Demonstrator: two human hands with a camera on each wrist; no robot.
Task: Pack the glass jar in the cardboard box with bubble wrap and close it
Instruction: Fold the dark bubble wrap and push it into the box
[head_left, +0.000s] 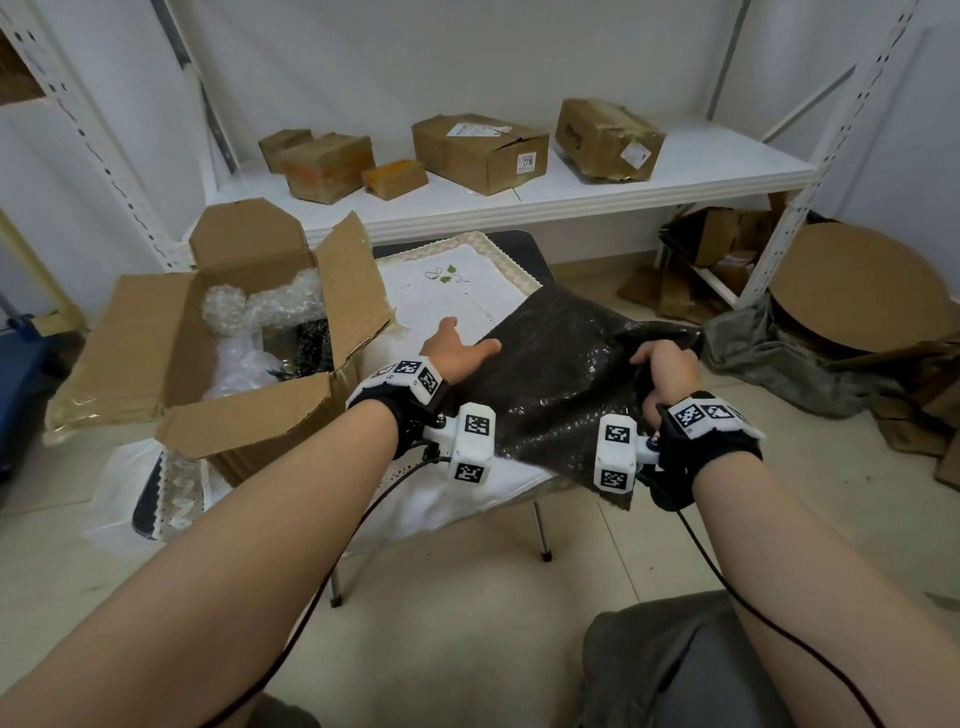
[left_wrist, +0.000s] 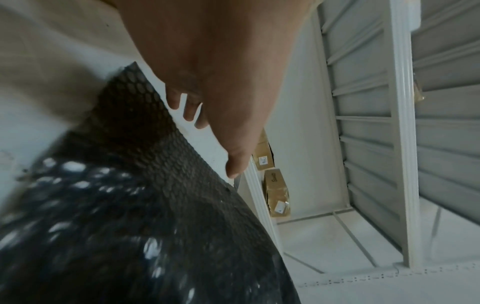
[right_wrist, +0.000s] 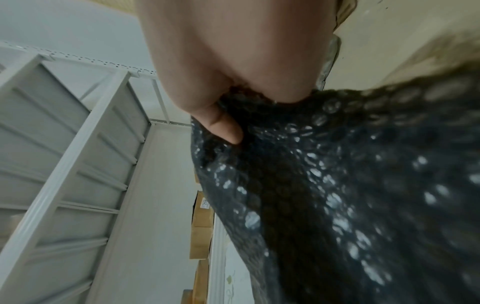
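We see a white shelf along the top of the frame, carrying several closed brown parcels. Below it a small counter wears a white cloth. At the left of the frame sits the open cardboard box, clear bubble wrap bunched inside; we cannot make out the glass jar. Just right of it our left hand lies flat, fingers straight, touching the edge of the black bubble wrap spread in the centre. At the right our right hand grips that sheet's bunched corner.
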